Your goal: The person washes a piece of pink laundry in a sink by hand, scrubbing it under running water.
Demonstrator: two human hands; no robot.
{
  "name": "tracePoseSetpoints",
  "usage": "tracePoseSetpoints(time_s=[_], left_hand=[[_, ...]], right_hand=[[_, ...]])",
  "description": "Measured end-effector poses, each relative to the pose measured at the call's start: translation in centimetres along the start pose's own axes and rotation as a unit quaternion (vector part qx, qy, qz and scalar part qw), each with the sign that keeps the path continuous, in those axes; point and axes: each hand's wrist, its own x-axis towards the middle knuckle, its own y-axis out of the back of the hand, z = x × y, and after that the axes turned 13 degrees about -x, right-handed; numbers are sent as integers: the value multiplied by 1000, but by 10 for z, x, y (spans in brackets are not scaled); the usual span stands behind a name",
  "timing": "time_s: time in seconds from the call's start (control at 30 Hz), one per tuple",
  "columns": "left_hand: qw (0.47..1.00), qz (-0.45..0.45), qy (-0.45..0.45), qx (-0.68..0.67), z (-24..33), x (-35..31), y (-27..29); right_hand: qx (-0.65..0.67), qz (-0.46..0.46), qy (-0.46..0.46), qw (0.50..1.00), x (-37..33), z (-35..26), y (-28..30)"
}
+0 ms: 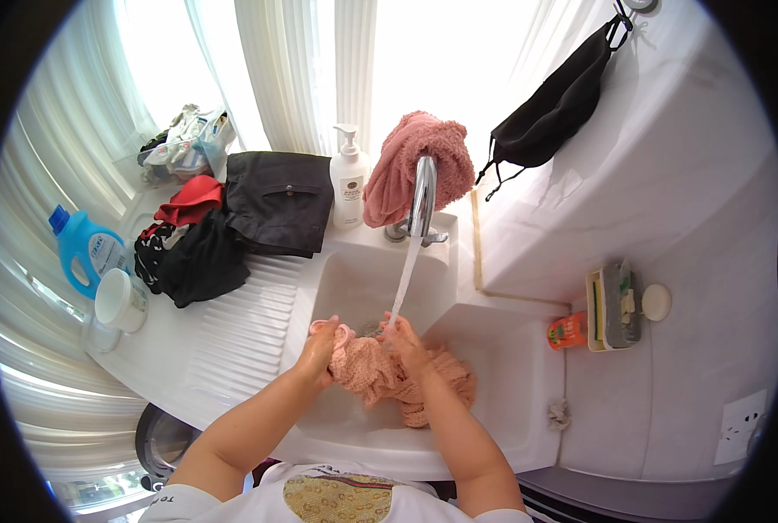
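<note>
A wet pink textured cloth [365, 369] hangs bunched between my hands over the white sink [502, 418], its lower part lying in the basin. My left hand [321, 347] is closed on its left end, with a fold poking out above the fingers. The right hand [405, 342] grips it farther right, fingers curled under the running water [405, 277]. That stream falls from a chrome faucet [422, 196]. Behind my right forearm, part of the cloth is hidden.
A fluffy pink towel [406, 152] drapes over the faucet beside a white pump bottle [350, 187]. Dark clothes [202, 266] lie left, past the ribbed washboard [250, 327], near a blue detergent bottle [88, 251] and white tub [121, 301]. An orange bottle [568, 331] stands right; a black mask [550, 105] hangs above.
</note>
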Motion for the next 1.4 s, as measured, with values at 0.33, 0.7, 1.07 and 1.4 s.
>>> tracePoseSetpoints(time_s=[0.33,0.7,1.07,1.4], left_hand=[[973,-160,27,-163,37,-44,-27],[567,-59,-353,742,-29,10,8],[965,-197,-115,130,-3,15,6],[969,19,-156,192,-47,21,8]], right_hand=[[-609,-88,-43,787,-17,28,22],[-140,-56,82,985,-33,-53,36],[71,54,-66,994,-15,-9,14],[-270,165,66,946,-16,24,-55]])
